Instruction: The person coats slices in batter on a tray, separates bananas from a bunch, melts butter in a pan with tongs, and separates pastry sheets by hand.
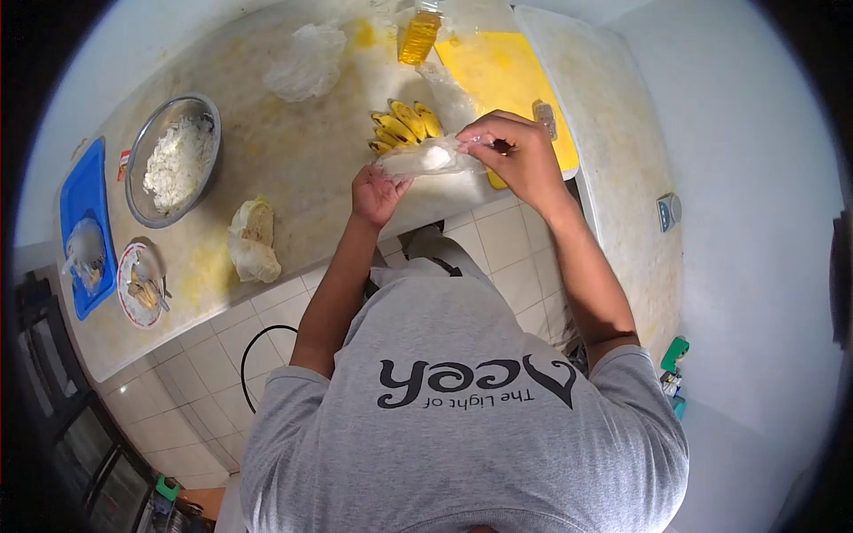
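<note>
A clear plastic bag (404, 163) with a white lump in it is stretched between my two hands, just over the table's front edge. My left hand (378, 195) grips the bag's left end from below, palm partly turned up, with some fingers hidden behind the plastic. My right hand (520, 151) pinches the other end between thumb and fingers. Directly behind the bag lies a bunch of yellow bananas (407, 120), partly covered by it.
Left on the table (293, 151) stands a metal bowl (213, 169) of white grated or crumbled food. Around it are a blue tray (98, 178), a plate (131, 298) and a cabbage (253, 240). A yellow cutting board (506, 71) and oil bottle (418, 37) are behind.
</note>
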`<state>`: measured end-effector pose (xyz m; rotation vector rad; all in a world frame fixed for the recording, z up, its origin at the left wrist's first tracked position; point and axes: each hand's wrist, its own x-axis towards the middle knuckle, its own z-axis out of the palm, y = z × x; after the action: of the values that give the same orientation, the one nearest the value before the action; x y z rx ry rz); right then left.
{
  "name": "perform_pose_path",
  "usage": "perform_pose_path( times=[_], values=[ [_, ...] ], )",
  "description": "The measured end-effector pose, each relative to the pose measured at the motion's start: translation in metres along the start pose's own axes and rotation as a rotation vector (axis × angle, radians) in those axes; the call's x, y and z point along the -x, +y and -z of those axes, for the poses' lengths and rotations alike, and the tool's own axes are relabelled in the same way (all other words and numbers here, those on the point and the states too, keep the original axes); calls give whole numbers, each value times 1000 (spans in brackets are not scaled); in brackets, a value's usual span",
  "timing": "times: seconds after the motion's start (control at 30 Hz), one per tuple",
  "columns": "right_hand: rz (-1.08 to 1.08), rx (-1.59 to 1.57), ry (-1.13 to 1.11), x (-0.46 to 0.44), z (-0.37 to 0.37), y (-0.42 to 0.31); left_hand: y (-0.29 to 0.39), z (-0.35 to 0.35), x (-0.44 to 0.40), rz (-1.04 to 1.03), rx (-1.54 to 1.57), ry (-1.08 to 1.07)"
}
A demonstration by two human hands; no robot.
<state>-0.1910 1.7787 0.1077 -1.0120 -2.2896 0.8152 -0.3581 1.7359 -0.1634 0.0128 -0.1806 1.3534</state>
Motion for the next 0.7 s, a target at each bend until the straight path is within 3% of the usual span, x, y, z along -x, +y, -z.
perform_pose_path(
  times=[0.07,0.23,0.33,0.47,0.57,0.6,0.7],
  values=[
    [-31,6,53,2,4,3,-3,-20,0,-95,-157,473],
    [-105,40,161,15,14,27,5,-25,2,-192,-381,482],
    [-265,-13,253,30,16,60,9,-33,7,-240,-458,479],
    [-430,-253,391,55,6,105,1,-49,7,-289,-578,474],
    [-457,-235,237,67,4,119,-4,-60,1,-297,-639,520],
    [-350,-36,119,69,8,116,-5,-62,-1,-288,-671,529],
    [-2,353,105,49,3,112,-15,-71,-9,-245,-739,551]
  ],
)
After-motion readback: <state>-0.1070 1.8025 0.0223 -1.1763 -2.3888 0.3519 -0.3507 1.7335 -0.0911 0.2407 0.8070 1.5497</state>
